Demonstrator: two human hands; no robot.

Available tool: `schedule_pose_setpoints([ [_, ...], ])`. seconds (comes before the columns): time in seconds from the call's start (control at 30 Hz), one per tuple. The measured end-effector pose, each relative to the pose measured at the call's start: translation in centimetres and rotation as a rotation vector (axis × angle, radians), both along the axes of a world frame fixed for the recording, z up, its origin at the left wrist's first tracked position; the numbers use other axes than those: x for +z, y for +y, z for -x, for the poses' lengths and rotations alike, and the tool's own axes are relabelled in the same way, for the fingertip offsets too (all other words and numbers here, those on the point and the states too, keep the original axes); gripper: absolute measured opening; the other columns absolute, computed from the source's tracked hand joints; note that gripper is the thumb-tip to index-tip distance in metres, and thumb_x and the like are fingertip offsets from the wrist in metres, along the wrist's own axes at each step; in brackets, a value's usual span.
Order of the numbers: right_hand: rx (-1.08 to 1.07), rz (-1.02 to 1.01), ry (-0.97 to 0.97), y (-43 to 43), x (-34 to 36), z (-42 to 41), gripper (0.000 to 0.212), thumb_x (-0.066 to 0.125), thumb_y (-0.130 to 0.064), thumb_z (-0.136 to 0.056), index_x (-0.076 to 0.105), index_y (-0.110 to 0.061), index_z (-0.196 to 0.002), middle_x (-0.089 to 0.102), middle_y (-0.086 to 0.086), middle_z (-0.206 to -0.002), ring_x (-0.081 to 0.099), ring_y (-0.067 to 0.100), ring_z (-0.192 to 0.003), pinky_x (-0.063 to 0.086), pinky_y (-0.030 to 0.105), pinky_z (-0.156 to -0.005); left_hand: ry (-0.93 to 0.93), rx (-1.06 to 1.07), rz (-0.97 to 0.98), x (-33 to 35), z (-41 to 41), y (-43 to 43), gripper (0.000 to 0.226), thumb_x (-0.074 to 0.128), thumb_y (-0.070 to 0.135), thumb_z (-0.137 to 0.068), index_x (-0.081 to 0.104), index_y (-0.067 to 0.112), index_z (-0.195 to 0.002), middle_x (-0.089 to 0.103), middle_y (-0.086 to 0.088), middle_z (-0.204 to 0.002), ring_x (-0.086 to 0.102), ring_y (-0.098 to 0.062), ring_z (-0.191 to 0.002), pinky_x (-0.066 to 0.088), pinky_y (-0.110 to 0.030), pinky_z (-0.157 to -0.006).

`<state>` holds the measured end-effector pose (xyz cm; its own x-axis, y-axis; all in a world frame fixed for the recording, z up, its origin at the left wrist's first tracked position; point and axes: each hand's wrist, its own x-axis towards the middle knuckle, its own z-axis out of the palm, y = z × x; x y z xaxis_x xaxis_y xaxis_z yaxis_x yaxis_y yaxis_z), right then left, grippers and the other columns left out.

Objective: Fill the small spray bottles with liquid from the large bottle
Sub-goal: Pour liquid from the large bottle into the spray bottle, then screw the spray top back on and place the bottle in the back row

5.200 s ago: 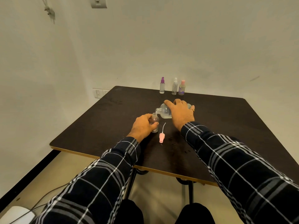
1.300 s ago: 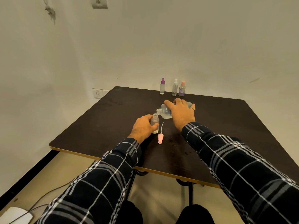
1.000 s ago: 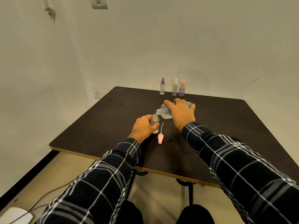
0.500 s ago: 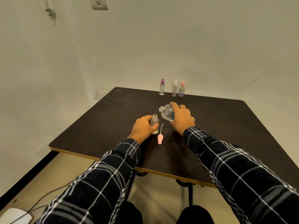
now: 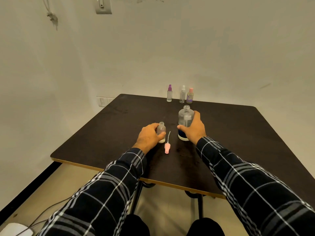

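The large bottle (image 5: 185, 116) stands upright on the dark table (image 5: 109, 132). Its neck is uncapped, its body is clear, and there is a dark band near its base. The right hand (image 5: 194, 132) grips it from the right, with the fingers curled round the back and the thumb across the lower front.

Just left of the large bottle and not touching it stands a small clear bottle (image 5: 161, 129), also upright with an open mouth. The left hand (image 5: 148, 137) holds it from the left, thumb and fingers curled round its body. I cannot tell how much liquid either bottle holds.

Between the two, a little nearer the person than the large bottle, a pink spray head (image 5: 167, 148) lies flat on the table, its thin tube pointing away from the person.

Well beyond the large bottle, at the table's far edge by the wall, three capped spray bottles stand in a row: a purple-topped bottle (image 5: 169, 94), a white-topped bottle (image 5: 182, 95) and a pink-topped bottle (image 5: 189, 97). The last two stand close together.

Dark plaid sleeves (image 5: 119, 178) cover both forearms.
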<state>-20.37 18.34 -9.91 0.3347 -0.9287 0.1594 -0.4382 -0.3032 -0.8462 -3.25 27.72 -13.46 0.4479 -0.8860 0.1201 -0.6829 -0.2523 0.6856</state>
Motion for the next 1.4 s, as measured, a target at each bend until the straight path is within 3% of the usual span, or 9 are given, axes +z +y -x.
schedule_pose_setpoints([
  [0.13,0.002,-0.052,-0.016,-0.3,-0.3,0.5,0.084,0.081,-0.017,-0.082,0.027,-0.016,-0.147,0.045,0.010,-0.148,0.046,0.031,-0.136,0.042,0.045,-0.111,0.001,-0.003,0.005,0.0,0.0,0.0,0.042,0.068,0.035,-0.092,0.058,0.022,-0.131,0.067,0.003,-0.116,0.061,-0.012,-0.101,0.051,-0.032,-0.092],
  [0.27,-0.045,-0.058,-0.005,0.6,-0.8,0.7,0.108,0.085,-0.032,-0.077,0.012,-0.018,-0.154,0.033,0.015,-0.154,0.041,0.033,-0.139,0.040,0.048,-0.111,-0.011,0.002,0.013,0.0,0.0,0.1,0.040,0.069,0.035,-0.092,0.060,0.022,-0.129,0.068,0.004,-0.113,0.061,-0.011,-0.099,0.049,-0.029,-0.087],
  [0.4,-0.301,0.487,0.148,2.8,-2.0,1.2,0.058,0.060,-0.060,-0.085,0.039,-0.022,-0.125,0.054,0.004,-0.118,0.060,0.022,-0.102,0.056,0.041,-0.077,-0.006,0.005,0.019,0.1,0.1,0.1,0.039,0.068,0.034,-0.092,0.061,0.022,-0.128,0.067,0.006,-0.110,0.062,-0.011,-0.099,0.047,-0.027,-0.085],
  [0.47,-0.095,0.672,0.269,3.5,-2.5,1.4,0.030,0.048,-0.059,-0.089,0.044,-0.031,-0.101,0.056,-0.008,-0.089,0.059,0.011,-0.077,0.049,0.028,-0.059,-0.021,0.002,0.031,0.2,0.2,0.2,0.036,0.068,0.033,-0.092,0.063,0.021,-0.125,0.067,0.006,-0.108,0.062,-0.011,-0.099,0.046,-0.026,-0.084],
  [0.53,0.176,0.688,0.506,4.2,-3.3,1.1,0.027,0.042,-0.060,-0.092,0.041,-0.033,-0.091,0.052,-0.012,-0.075,0.059,0.012,-0.070,0.042,0.027,-0.053,-0.016,0.003,0.034,0.2,0.3,0.3,0.035,0.068,0.033,-0.092,0.064,0.021,-0.124,0.069,0.004,-0.109,0.063,-0.013,-0.099,0.048,-0.027,-0.085],
  [0.73,0.181,0.409,0.749,6.0,-3.9,-0.6,0.049,0.053,-0.069,-0.085,0.053,-0.023,-0.100,0.060,-0.004,-0.087,0.062,0.018,-0.080,0.056,0.038,-0.067,0.019,0.035,0.028,0.1,0.5,0.2,0.038,0.068,0.034,-0.092,0.061,0.024,-0.128,0.067,0.006,-0.111,0.061,-0.010,-0.098,0.048,-0.027,-0.084],
  [0.87,0.153,0.258,0.784,6.3,-3.4,-1.3,0.038,0.052,-0.050,-0.096,0.057,-0.018,-0.114,0.065,0.005,-0.107,0.064,0.025,-0.098,0.052,0.039,-0.075,0.030,0.030,0.013,0.0,0.4,0.3,0.042,0.069,0.034,-0.092,0.059,0.024,-0.131,0.066,0.004,-0.116,0.060,-0.011,-0.100,0.049,-0.029,-0.088],
  [1.13,-0.081,0.243,0.560,5.4,-1.2,-0.8,0.021,0.054,-0.022,-0.101,0.058,-0.015,-0.120,0.064,0.011,-0.115,0.065,0.030,-0.104,0.052,0.039,-0.078,0.000,0.023,0.020,0.2,0.6,0.3,0.040,0.069,0.034,-0.092,0.061,0.021,-0.129,0.067,0.001,-0.116,0.062,-0.016,-0.105,0.051,-0.033,-0.092],
  [1.4,-0.042,0.380,0.264,4.9,0.0,0.7,0.063,0.061,0.003,-0.090,0.041,-0.023,-0.143,0.042,0.006,-0.143,0.060,0.034,-0.116,0.053,0.046,-0.098,-0.011,0.033,-0.002,0.6,0.9,0.4,0.045,0.068,0.034,-0.093,0.057,0.019,-0.134,0.066,-0.002,-0.122,0.060,-0.016,-0.107,0.050,-0.034,-0.095],
])
